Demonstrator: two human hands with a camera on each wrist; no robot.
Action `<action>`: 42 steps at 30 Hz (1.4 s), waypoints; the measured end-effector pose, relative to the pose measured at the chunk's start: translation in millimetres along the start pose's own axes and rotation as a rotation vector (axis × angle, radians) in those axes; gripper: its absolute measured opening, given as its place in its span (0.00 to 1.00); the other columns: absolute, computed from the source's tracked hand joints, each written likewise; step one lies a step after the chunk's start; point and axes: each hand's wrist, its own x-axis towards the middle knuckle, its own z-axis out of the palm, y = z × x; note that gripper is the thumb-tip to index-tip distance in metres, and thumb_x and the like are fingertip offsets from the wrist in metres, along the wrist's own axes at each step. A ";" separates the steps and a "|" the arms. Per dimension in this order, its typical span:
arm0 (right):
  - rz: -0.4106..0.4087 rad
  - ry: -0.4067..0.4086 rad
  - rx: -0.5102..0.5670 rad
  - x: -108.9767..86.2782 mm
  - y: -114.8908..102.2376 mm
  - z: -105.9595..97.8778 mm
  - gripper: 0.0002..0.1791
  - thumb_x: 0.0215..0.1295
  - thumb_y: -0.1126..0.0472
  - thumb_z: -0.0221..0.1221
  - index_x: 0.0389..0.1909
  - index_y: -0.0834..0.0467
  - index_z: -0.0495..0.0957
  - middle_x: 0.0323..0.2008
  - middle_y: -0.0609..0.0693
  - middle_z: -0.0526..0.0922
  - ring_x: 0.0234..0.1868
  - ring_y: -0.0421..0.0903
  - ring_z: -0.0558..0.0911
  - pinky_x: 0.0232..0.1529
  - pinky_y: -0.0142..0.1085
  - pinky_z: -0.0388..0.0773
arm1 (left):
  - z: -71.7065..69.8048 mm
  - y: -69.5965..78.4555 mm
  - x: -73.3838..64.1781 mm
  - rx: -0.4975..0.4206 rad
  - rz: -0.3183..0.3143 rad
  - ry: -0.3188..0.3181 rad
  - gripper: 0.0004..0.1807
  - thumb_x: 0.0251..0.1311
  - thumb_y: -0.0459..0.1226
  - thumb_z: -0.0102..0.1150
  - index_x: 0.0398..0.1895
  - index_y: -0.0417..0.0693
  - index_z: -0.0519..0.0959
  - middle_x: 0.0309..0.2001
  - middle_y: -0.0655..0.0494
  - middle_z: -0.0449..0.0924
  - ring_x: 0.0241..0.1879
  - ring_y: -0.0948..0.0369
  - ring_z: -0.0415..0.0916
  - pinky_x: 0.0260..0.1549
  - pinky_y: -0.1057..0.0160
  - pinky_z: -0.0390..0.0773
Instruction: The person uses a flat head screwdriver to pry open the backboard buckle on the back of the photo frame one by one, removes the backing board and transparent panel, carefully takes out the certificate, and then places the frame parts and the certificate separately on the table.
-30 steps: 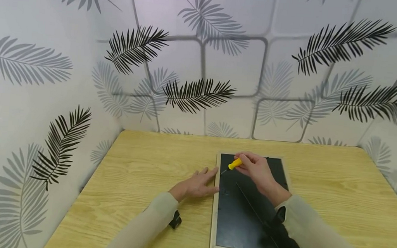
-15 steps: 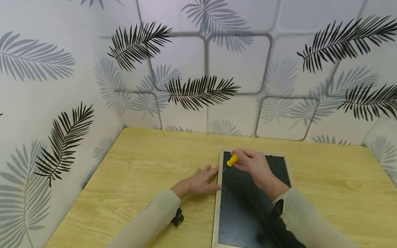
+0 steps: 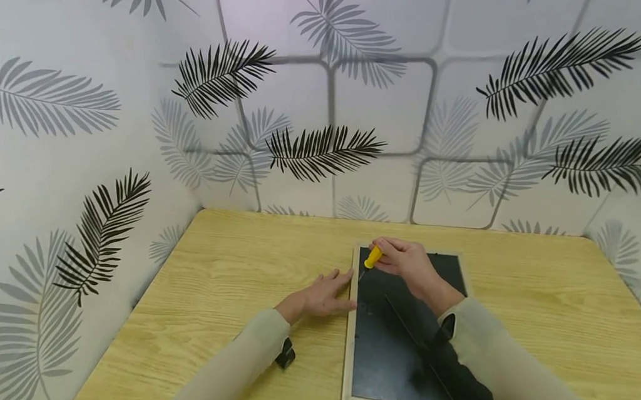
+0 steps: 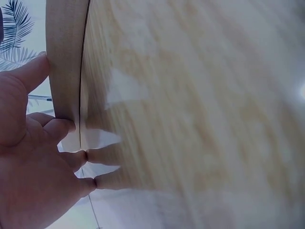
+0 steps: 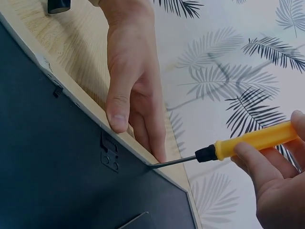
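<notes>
A picture frame lies back up on the table, with a light wooden rim (image 3: 349, 359) and a black backing board (image 3: 386, 368). My right hand (image 3: 413, 271) grips a yellow screwdriver (image 3: 374, 256) with a black collar. In the right wrist view, the thin metal shaft (image 5: 176, 163) meets the seam between rim and backing at its tip. My left hand (image 3: 321, 296) rests against the rim's left side, its fingers spread, the thumb reaching the top edge. In the left wrist view, the left hand's fingers touch the outer side of the frame (image 4: 66, 62).
A metal hanger plate (image 5: 110, 151) and a small dark tab (image 5: 58, 91) sit on the backing near the rim. A slanting stand edge crosses the board. Wood-grain table (image 3: 225, 268) lies around the frame, with a leaf-patterned wall (image 3: 305, 104) behind.
The screwdriver handle has tilted more upright and shifted slightly left with my right hand, its tip staying near the rim. My left hand stays in place against the frame.
</notes>
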 end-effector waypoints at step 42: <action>0.099 0.012 0.193 -55.9 -1.6 -77.4 0.23 0.76 0.56 0.41 0.59 0.71 0.59 0.52 0.59 0.70 0.44 0.44 0.81 0.53 0.41 0.72 | 21.4 11.7 -43.8 0.358 0.176 -0.038 0.59 0.49 0.67 0.57 0.76 0.48 0.43 0.75 0.48 0.34 0.71 0.44 0.40 0.66 0.49 0.50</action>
